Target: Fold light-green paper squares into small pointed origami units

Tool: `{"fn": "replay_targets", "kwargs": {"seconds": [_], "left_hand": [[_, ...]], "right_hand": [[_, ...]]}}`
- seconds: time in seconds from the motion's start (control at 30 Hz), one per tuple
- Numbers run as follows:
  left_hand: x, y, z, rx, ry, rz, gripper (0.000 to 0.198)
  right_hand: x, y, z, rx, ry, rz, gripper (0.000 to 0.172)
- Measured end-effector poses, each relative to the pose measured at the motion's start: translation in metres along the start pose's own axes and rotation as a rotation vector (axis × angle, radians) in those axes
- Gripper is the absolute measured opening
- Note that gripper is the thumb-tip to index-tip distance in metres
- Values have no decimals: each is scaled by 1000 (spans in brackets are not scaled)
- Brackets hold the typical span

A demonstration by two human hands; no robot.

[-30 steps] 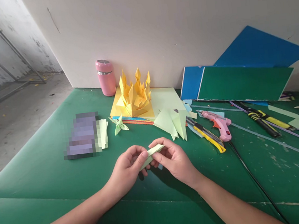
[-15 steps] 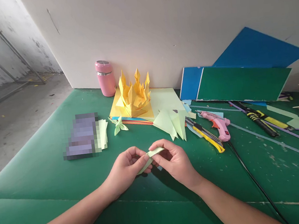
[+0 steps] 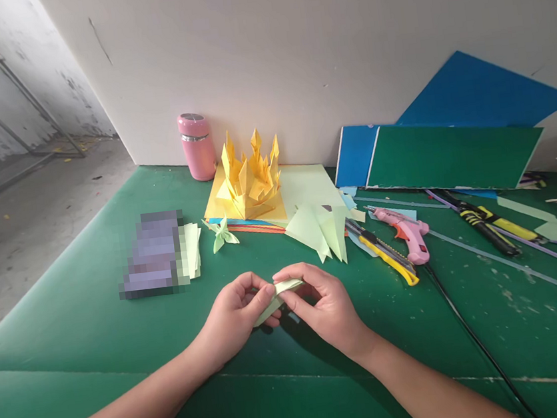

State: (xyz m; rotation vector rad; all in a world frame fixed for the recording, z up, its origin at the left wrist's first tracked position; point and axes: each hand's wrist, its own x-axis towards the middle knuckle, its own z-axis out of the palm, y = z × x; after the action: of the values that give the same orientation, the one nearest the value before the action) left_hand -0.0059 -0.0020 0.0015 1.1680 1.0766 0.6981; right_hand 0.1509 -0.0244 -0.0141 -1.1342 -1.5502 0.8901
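Observation:
A small folded piece of pale green paper (image 3: 287, 286) is pinched between both hands above the green tabletop. My left hand (image 3: 240, 310) grips its left end between thumb and fingers, and part of the paper shows below the thumb. My right hand (image 3: 322, 301) pinches the right end, with the thumb below and the index finger along the top edge. Beyond the hands lies a folded pale green paper flower (image 3: 221, 234). Larger folded pale green pieces (image 3: 318, 231) rest behind my right hand.
A yellow folded-paper crown shape (image 3: 250, 185) stands on stacked paper sheets, with a pink flask (image 3: 198, 148) behind. To the right lie a yellow utility knife (image 3: 389, 260), a pink glue gun (image 3: 406, 231) and its black cord. A blurred-out flat object (image 3: 150, 254) lies left beside paper slips (image 3: 193, 251).
My right fingers have shifted slightly left along the paper, and its folded strip lies at a slightly flatter angle. Both hands keep their hold; the table items have not moved.

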Motion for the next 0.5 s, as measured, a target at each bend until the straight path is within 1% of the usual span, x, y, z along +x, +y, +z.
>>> {"fn": "replay_targets", "kwargs": {"seconds": [0.13, 0.3, 0.5], "left_hand": [[1, -1, 0, 11, -4, -13, 38], [1, -1, 1, 11, 7, -14, 36], [-1, 1, 1, 15, -5, -8, 34]], "right_hand": [[0, 0, 0, -9, -10, -39, 10], [0, -1, 1, -48, 2, -15, 9], [1, -2, 1, -35, 21, 19, 6]]}}
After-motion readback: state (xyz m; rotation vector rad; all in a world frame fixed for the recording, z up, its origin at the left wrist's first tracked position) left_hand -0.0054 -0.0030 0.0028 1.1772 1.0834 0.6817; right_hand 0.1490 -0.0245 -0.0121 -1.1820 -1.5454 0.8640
